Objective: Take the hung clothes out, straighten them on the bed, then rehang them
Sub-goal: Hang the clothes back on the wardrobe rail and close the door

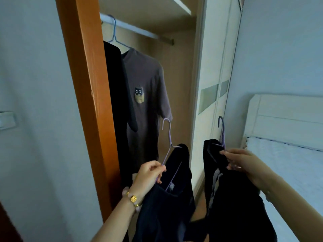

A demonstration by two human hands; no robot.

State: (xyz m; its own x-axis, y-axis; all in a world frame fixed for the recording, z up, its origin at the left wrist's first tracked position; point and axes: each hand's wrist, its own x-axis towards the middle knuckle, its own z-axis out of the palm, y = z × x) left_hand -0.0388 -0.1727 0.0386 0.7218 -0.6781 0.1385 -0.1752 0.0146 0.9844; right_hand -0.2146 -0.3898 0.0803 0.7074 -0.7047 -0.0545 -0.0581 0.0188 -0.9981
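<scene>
Here we stand in front of the open wardrobe (176,70) with a piece of clothing in each hand. Our left hand (150,173), with a bead bracelet (133,199) at the wrist, has its fingers curled tight round one arm of a lilac hanger (167,144). The hook of that hanger points up, and a navy garment (167,198) droops from it, bunched at the neck. Our right hand (243,161) grasps the shoulder of a darker hanger (222,131) together with the fabric there, fingers closed round both. A dark garment (232,198) hangs down from that grip. The two pieces are held side by side and apart, both outside the wardrobe, low in front of its opening.

Inside, two things hang at the left end of the rail (138,30). A blue hanger (113,32) carries a grey-purple T-shirt (145,70) with a small cat printed on the chest pocket. Just left of it, touching it, a black long-sleeved piece (117,102) hangs against the orange door frame (87,84); we cannot see its hanger.

The bed (288,163) lies to our right, its pale sheet bare at the near edge, with the cream headboard (286,116) against the wall.
</scene>
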